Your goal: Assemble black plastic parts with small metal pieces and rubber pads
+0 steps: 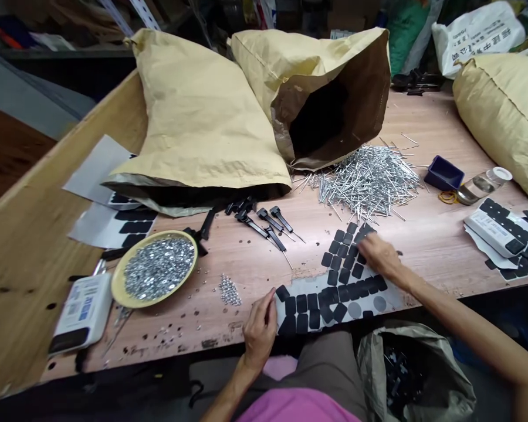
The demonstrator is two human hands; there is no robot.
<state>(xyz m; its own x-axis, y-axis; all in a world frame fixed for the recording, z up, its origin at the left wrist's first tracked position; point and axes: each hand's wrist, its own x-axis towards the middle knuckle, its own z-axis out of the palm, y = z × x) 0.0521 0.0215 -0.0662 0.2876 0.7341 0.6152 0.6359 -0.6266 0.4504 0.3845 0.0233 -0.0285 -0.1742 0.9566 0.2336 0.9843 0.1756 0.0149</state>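
A grey backing sheet (389, 291) covered with several black rounded pads (344, 258) lies at the table's near edge. My left hand (259, 328) rests on the sheet's left end, fingers curled against the edge, pinning it down. My right hand (381, 256) lies over the pads on the sheet's right part, fingers bent onto them; what the fingertips pinch is hidden. A few black-handled pins (268, 224) lie just beyond the sheet.
A heap of silver pins (369, 176) spills from an open paper sack (325, 94). A yellow dish of small silver washers (158, 268) stands left, beside a white box (83, 310). More pad sheets (510, 234), a blue tray (443, 174) and a bag of black parts (400, 375) are near.
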